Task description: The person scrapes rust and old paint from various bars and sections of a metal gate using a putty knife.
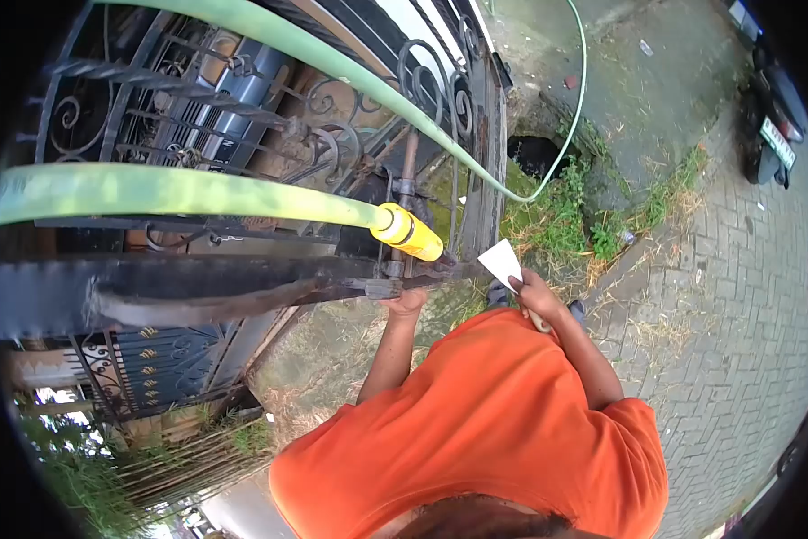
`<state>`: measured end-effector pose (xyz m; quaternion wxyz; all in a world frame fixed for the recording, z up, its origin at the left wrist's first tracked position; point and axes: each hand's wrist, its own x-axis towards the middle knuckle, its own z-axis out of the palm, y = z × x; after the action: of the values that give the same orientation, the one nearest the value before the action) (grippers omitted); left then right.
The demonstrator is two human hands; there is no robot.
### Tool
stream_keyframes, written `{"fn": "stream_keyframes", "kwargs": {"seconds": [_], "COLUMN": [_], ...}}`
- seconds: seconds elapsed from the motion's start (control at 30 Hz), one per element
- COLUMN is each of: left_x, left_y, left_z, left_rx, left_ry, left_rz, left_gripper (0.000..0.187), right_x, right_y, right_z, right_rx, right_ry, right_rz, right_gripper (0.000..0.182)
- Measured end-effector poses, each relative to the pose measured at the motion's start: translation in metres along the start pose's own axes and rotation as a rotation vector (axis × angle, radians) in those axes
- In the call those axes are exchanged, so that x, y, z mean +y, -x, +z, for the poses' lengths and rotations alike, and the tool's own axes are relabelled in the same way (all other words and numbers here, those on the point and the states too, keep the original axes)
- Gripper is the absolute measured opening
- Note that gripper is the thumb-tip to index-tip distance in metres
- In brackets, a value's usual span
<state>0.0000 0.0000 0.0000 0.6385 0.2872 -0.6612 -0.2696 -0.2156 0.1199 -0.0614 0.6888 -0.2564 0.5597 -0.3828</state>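
Note:
My right hand (536, 298) is closed round the handle of a scraper, whose flat white blade (500, 262) points up and left, away from my body. My left hand (406, 303) is against the lower side of the dark metal gate (242, 292), beside its vertical bolt rod (408, 171); its fingertips are hidden behind the metal. A pale green hose (197, 196) crosses close to the camera, and its yellow connector (407, 233) sits just above my left hand in view. Both forearms come out of an orange shirt (494, 413).
Scrollwork of the gate fills the upper left. A dark hole (537, 155) with weeds (570, 211) lies beyond the blade. Another green hose loop (582, 90) hangs there. Grey paving (736, 287) and a parked motorcycle (772, 130) are on the right.

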Motion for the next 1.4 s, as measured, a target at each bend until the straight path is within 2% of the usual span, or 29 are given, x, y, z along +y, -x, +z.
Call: {"fn": "stream_keyframes", "kwargs": {"seconds": [0.03,0.07,0.1,0.13,0.2,0.23,0.27,0.3,0.37,0.43,0.5,0.57,0.6,0.67,0.7,0.77,0.83,0.97,1.03,1.1,1.17,1.2,1.23,1.3,1.33,1.37,1.4], "left_x": [-0.008,-0.022,-0.003,-0.031,-0.081,-0.087,-0.09,-0.091,-0.052,-0.016,0.003,0.048,0.064,0.092,0.108,0.14,0.166,0.212,0.227,0.242,0.243,0.24,0.235,0.223,0.217,0.214,0.199], "left_y": [0.005,0.027,0.021,0.051,0.129,0.138,0.144,0.141,0.102,0.062,0.016,-0.031,-0.052,-0.084,-0.099,-0.127,-0.154,-0.204,-0.227,-0.237,-0.235,-0.231,-0.222,-0.199,-0.183,-0.162,-0.134], "left_z": [0.015,0.029,0.011,0.015,0.016,0.028,0.037,0.042,0.058,0.065,0.062,0.059,0.055,0.049,0.046,0.037,0.026,0.011,0.008,0.009,0.011,0.013,0.013,0.016,0.017,0.021,0.027], "left_rx": [0.065,0.079,0.16,0.248,0.21,0.26,0.31,0.356,0.448,0.528,0.634,0.627,0.654,0.614,0.64,0.518,0.426,0.33,0.278,0.325,0.315,0.371,0.377,0.483,0.51,0.524,0.572], "left_ry": [-0.01,-0.007,-0.105,-0.186,-0.477,-0.472,-0.526,-0.574,-0.463,-0.342,-0.267,-0.173,-0.148,-0.314,-0.289,-0.547,-0.638,-0.633,-0.464,-0.447,-0.471,-0.454,-0.435,-0.175,0.034,0.37,0.436], "left_rz": [0.033,-0.083,-0.04,-0.044,-0.328,-0.303,-0.388,-0.475,-0.471,-0.473,-0.194,-0.05,-0.025,0.189,0.202,0.331,0.407,0.477,0.499,0.474,0.415,0.447,0.429,0.363,0.319,0.209,0.102], "left_gripper": [0.086,0.078,0.077,0.076,0.076,0.076,0.078,0.08,0.082,0.085,0.09,0.091,0.091,0.088,0.088,0.08,0.075,0.07,0.069,0.066,0.068,0.06,0.06,0.049,0.036,0.028,0.024], "right_x": [0.003,0.009,-0.017,-0.012,0.027,0.05,0.041,0.029,0.028,0.003,-0.037,-0.071,-0.087,-0.111,-0.12,-0.132,-0.141,-0.142,-0.139,-0.14,-0.142,-0.144,-0.15,-0.157,-0.16,-0.162,-0.163], "right_y": [0.0,-0.001,0.031,0.039,0.038,0.026,0.04,0.057,0.07,0.086,0.107,0.117,0.123,0.13,0.133,0.146,0.165,0.19,0.197,0.207,0.221,0.225,0.235,0.242,0.242,0.242,0.24], "right_z": [-0.022,-0.045,-0.03,-0.047,-0.101,-0.128,-0.131,-0.127,-0.118,-0.103,-0.073,-0.054,-0.045,-0.034,-0.031,-0.02,-0.011,-0.005,0.001,0.014,0.033,0.041,0.057,0.085,0.097,0.108,0.117], "right_rx": [0.033,0.066,0.089,0.156,0.251,0.272,0.303,0.336,0.29,0.155,0.106,0.033,0.005,-0.075,-0.126,-0.134,-0.171,-0.147,-0.133,-0.114,-0.109,-0.123,-0.11,-0.038,0.014,0.054,0.078], "right_ry": [0.04,0.107,0.155,0.229,0.383,0.461,0.49,0.514,0.335,0.291,0.313,0.318,0.308,0.301,0.3,0.338,0.313,0.301,0.216,0.195,0.253,0.282,0.342,0.376,0.355,0.356,0.372], "right_rz": [0.006,0.034,0.012,-0.006,-0.067,-0.108,-0.144,-0.182,-0.218,-0.237,-0.334,-0.418,-0.481,-0.563,-0.585,-0.693,-0.704,-0.729,-0.761,-0.773,-0.821,-0.85,-0.892,-0.995,-1.02,-1.046,-1.054], "right_gripper": [0.025,0.025,0.024,0.024,0.023,0.022,0.023,0.026,0.02,0.034,0.05,0.065,0.065,0.064,0.064,0.064,0.069,0.077,0.083,0.085,0.083,0.083,0.08,0.076,0.072,0.07,0.069]}}
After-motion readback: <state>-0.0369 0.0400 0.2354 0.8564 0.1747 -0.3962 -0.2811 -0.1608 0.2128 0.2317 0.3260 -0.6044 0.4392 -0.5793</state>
